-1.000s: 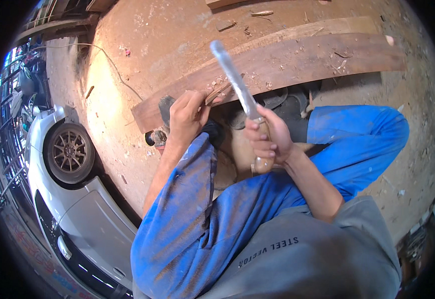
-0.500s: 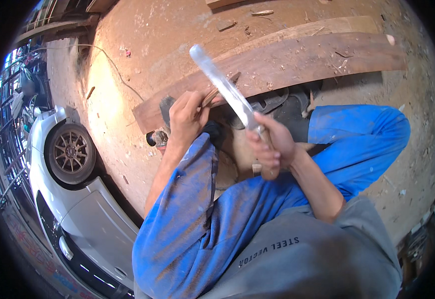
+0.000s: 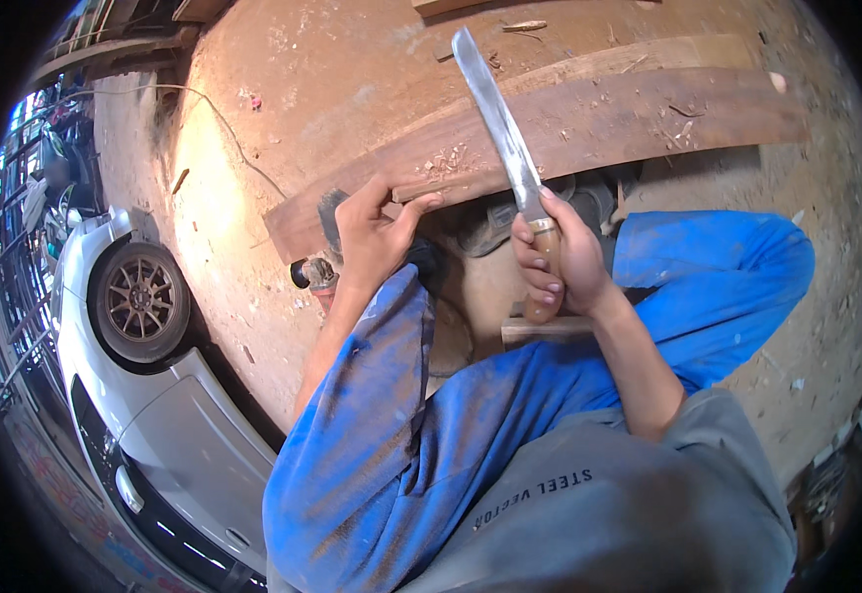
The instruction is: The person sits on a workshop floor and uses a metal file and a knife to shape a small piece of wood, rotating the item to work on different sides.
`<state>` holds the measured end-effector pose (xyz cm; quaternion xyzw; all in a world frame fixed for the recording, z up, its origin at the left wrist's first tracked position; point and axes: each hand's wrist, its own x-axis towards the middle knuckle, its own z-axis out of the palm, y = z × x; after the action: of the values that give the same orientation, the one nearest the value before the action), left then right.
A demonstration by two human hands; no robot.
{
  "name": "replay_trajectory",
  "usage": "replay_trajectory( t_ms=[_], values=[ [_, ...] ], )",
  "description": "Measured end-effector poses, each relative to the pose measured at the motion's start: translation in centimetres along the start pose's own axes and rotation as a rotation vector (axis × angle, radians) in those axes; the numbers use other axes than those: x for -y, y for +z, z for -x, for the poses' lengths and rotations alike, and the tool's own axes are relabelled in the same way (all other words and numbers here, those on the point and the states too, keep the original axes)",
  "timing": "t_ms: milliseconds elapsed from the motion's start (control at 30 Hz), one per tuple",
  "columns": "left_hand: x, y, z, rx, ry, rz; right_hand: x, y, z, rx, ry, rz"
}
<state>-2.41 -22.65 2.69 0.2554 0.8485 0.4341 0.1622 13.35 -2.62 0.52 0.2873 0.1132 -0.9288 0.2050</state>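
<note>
My left hand (image 3: 377, 225) is closed around the end of a short wooden strip (image 3: 443, 185), pinching it between thumb and fingers. The strip lies along the near edge of a long brown plank (image 3: 599, 128), and a small pile of wood shavings (image 3: 451, 158) is just beyond it. My right hand (image 3: 571, 252) grips a machete (image 3: 495, 104) by its wooden handle, with the blade pointing up and away. Its blade crosses over the plank to the right of the strip, apart from it.
My bent legs in blue trousers (image 3: 718, 252) and a dark shoe (image 3: 490, 225) border the plank. A squared wood piece (image 3: 550, 329) lies by my lap. More boards and wood scraps (image 3: 523, 26) lie at the back. A silver car (image 3: 194, 425) stands at left, near a cable (image 3: 218, 114).
The machete has swung up and to the right, away from the strip. The strip now lies flatter on the plank, and my left hand keeps hold of it.
</note>
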Motion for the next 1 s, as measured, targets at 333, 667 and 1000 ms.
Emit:
replay_trajectory(
  t_ms=[333,667,1000],
  values=[
    [2.1,-0.2,0.2,0.346,-0.312,0.743,3.0,0.2,1.0,-0.347,-0.468,0.658],
    [1.3,1.5,-0.4,0.681,-0.428,0.752,0.8,0.7,0.1,-0.057,-0.295,0.626],
    [0.1,1.8,-0.9,0.326,-0.331,0.311,-0.9,1.6,-3.2,-0.288,-0.475,0.45]
  ],
)
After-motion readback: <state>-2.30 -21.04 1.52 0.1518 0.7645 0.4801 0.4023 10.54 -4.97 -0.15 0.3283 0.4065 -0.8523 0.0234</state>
